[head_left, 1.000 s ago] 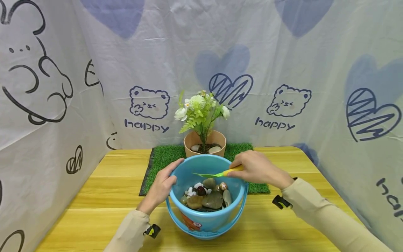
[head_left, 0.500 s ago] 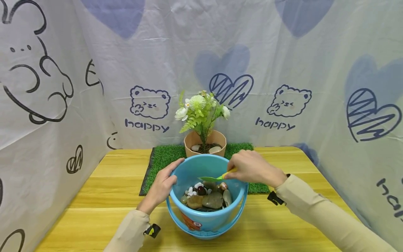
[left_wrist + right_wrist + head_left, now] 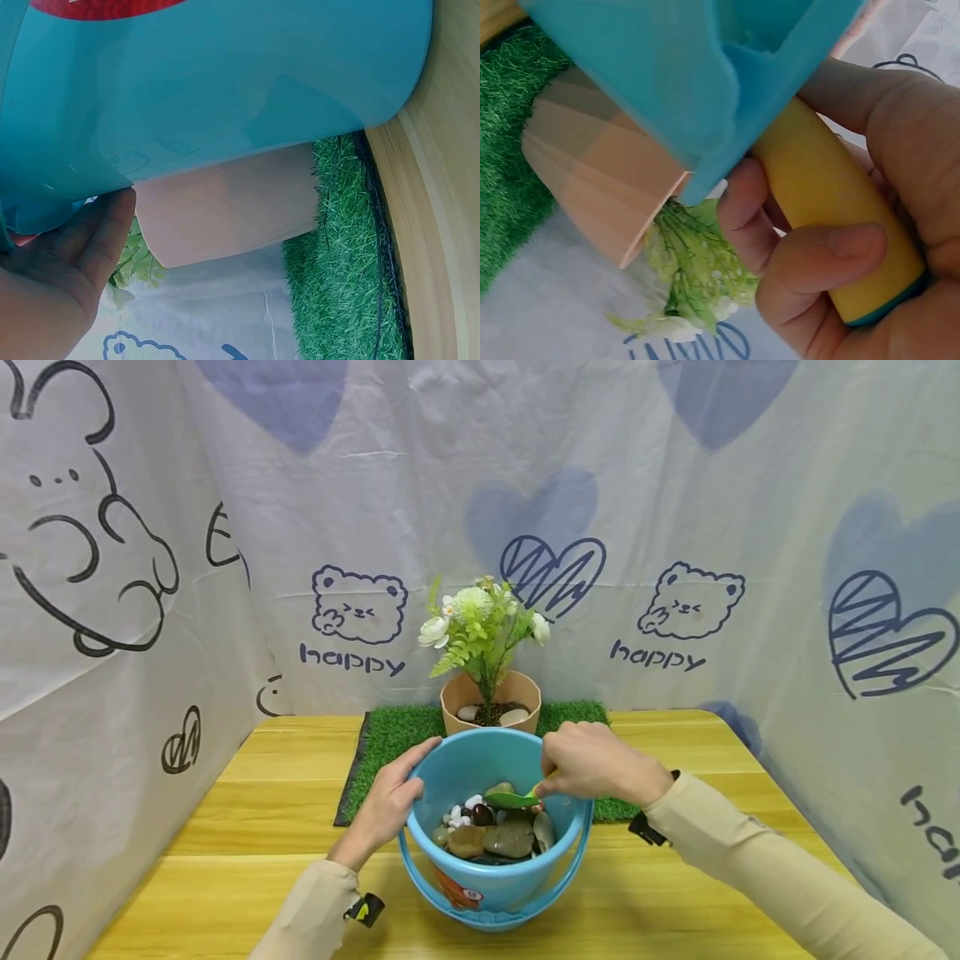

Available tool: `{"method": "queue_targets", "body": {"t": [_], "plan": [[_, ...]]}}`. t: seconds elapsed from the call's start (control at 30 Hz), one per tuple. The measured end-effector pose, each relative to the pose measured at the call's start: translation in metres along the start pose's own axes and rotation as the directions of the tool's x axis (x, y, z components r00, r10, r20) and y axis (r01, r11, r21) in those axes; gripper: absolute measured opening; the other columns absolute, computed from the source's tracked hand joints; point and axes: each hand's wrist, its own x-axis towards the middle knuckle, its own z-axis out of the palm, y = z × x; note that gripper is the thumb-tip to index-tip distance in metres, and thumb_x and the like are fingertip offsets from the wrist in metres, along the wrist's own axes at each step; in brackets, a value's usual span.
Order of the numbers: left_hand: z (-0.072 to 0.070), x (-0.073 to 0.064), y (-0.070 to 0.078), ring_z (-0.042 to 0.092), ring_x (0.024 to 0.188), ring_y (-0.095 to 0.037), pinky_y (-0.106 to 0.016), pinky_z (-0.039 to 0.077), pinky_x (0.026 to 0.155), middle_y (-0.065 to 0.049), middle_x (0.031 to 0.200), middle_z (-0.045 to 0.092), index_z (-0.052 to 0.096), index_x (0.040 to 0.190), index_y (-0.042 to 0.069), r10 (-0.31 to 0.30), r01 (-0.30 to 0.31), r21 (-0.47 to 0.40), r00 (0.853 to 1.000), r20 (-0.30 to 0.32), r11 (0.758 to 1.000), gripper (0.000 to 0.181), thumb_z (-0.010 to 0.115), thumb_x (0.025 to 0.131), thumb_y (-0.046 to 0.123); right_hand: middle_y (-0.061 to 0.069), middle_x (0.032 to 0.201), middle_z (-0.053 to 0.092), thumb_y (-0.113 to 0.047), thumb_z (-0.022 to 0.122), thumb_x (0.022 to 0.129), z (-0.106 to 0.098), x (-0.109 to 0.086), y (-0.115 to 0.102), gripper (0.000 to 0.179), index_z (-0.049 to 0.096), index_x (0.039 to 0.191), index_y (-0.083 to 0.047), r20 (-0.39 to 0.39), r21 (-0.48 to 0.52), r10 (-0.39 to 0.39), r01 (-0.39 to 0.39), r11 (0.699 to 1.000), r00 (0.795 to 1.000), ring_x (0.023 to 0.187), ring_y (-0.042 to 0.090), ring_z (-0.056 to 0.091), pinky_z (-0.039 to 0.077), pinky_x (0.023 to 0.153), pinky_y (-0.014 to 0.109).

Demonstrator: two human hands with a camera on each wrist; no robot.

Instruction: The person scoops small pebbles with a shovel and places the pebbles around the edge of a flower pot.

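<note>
A blue bucket (image 3: 491, 887) stands on the table, with brown and grey stones (image 3: 510, 841), small white pebbles (image 3: 459, 817) and a dark red stone (image 3: 482, 814) inside. My left hand (image 3: 384, 806) grips its left rim; the left wrist view has the fingers (image 3: 101, 240) against the outer wall. My right hand (image 3: 600, 764) holds a small garden trowel by its yellow handle (image 3: 817, 180), fingers wrapped round it, over the right rim. The green trowel blade (image 3: 512, 800) is inside the bucket among the rear stones, partly covering them. Whether it carries anything cannot be told.
Behind the bucket, a peach flowerpot (image 3: 491, 727) with white flowers and green leaves (image 3: 480, 631) stands on an artificial grass mat (image 3: 390, 735). The bucket's handle (image 3: 498, 922) hangs down in front. Printed cloth (image 3: 375, 485) encloses the wooden table (image 3: 247, 860) at the back and sides.
My right hand has moved left and tipped the trowel, so its blade has come down from above the stones to among them. The left hand and bucket have stayed in place.
</note>
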Motion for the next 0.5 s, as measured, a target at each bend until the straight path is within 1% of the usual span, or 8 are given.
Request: {"method": "queue_targets", "body": {"t": [0.13,0.2,0.37,0.5], "plan": [[0.0,0.0,0.001,0.057,0.123,-0.039,-0.042,0.05,0.083,-0.017,0.144,0.052,0.042,0.149,0.008,0.001,-0.001,-0.004,1.0,0.006,1.0,0.067,0.04,0.082,0.002,-0.016,0.045,0.048,-0.037,0.08,0.078,-0.002,-0.001,-0.005,0.034,0.063,0.05,-0.026,0.003,-0.016,0.017,-0.017,1.0,1.0,0.044,0.004,0.043,0.035,0.045,0.023],[0.0,0.001,0.001,0.057,0.122,-0.039,-0.042,0.051,0.082,-0.018,0.143,0.052,0.043,0.149,0.008,0.002,-0.002,-0.006,1.0,0.007,1.0,0.067,0.04,0.082,0.002,-0.016,0.043,0.043,-0.036,0.08,0.078,-0.002,-0.001,-0.008,0.038,0.06,0.048,-0.024,0.008,-0.023,0.026,-0.026,0.999,1.0,0.043,0.004,0.041,0.033,0.044,0.023],[-0.001,0.0,0.001,0.058,0.121,-0.039,-0.04,0.051,0.081,-0.018,0.142,0.053,0.044,0.149,0.011,-0.004,0.004,-0.002,1.0,0.001,1.0,0.068,0.041,0.082,0.002,-0.014,0.042,0.036,-0.034,0.081,0.077,-0.002,0.001,-0.016,0.043,0.054,0.046,-0.023,-0.004,-0.054,0.03,-0.03,0.998,1.0,0.043,0.004,0.037,0.03,0.042,0.022],[0.0,0.0,0.001,0.058,0.122,-0.039,-0.039,0.05,0.08,-0.018,0.142,0.053,0.044,0.149,0.012,-0.014,0.014,0.002,1.0,0.004,1.0,0.068,0.041,0.082,0.003,-0.013,0.044,0.033,-0.034,0.082,0.076,0.0,0.002,-0.022,0.047,0.047,0.046,-0.023,-0.028,-0.112,0.026,-0.029,0.993,0.999,0.044,0.005,0.038,0.03,0.043,0.023]]}}
